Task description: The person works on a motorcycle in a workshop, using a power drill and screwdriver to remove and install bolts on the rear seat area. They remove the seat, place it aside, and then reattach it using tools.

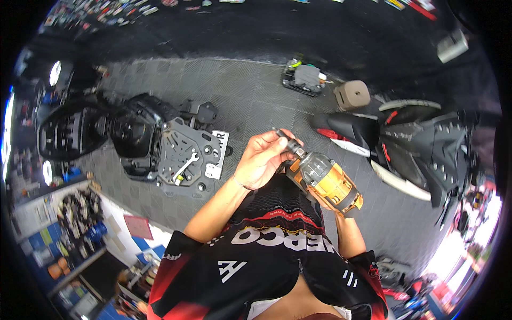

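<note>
- Left: black motorbike (pixel 130 133), its flat rack plate (pixel 172 140) edging the floor lane; wrench (pixel 185 168) lying on the plate
- Lane between the bikes: grey ribbed floor tiles (pixel 256 101), running up to a black wall (pixel 240 37)
- Left hand (pixel 260 161): thumb and fingertips pinched on the dark nose piece (pixel 293 148) of the power driver
- Power driver (pixel 332 184), yellow and black: held up before the torso, nose up-left, well apart from both bikes
- Right hand (pixel 324 205): under the driver body, mostly hidden; finger closure cannot be told
- Beyond: tool tray (pixel 288 84), beige stool (pixel 352 95) just beside
- Right: second motorbike (pixel 410 138) bounding the lane
</note>
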